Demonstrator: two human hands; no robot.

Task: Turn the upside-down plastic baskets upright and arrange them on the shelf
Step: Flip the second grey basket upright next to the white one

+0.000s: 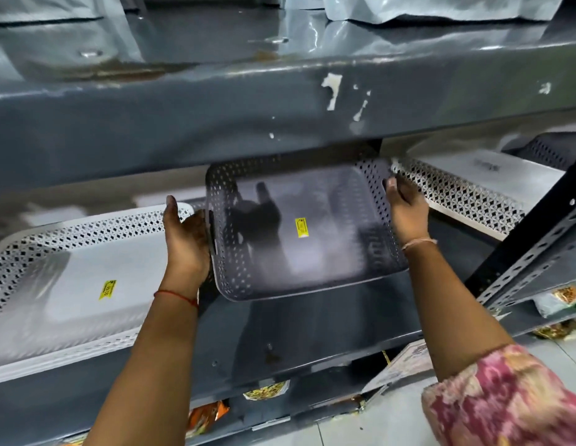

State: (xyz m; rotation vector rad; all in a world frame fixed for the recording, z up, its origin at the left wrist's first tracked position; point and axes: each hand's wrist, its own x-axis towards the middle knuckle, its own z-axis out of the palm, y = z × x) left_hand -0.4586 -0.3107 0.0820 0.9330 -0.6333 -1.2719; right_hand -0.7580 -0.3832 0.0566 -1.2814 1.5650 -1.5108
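Observation:
A grey perforated plastic basket (pixel 299 226) hangs above the middle of the grey metal shelf (pixel 312 329), tilted so that its opening and a yellow sticker inside face me. My left hand (pixel 187 239) grips its left rim and my right hand (pixel 405 207) grips its right rim. Left of it a white perforated basket (pixel 71 284) rests on the shelf with its opening up and a yellow sticker inside. To the right, a second white basket (pixel 473 181) lies with its flat bottom up. A dark basket (pixel 550 149) is partly visible behind that one.
The upper shelf's thick front edge (pixel 183 123) hangs low over the baskets, with plastic-wrapped goods on top. A slotted dark upright (pixel 531 246) crosses at the right. Snack packets (pixel 267 391) and a box (pixel 405 362) sit on the level below, above a tiled floor.

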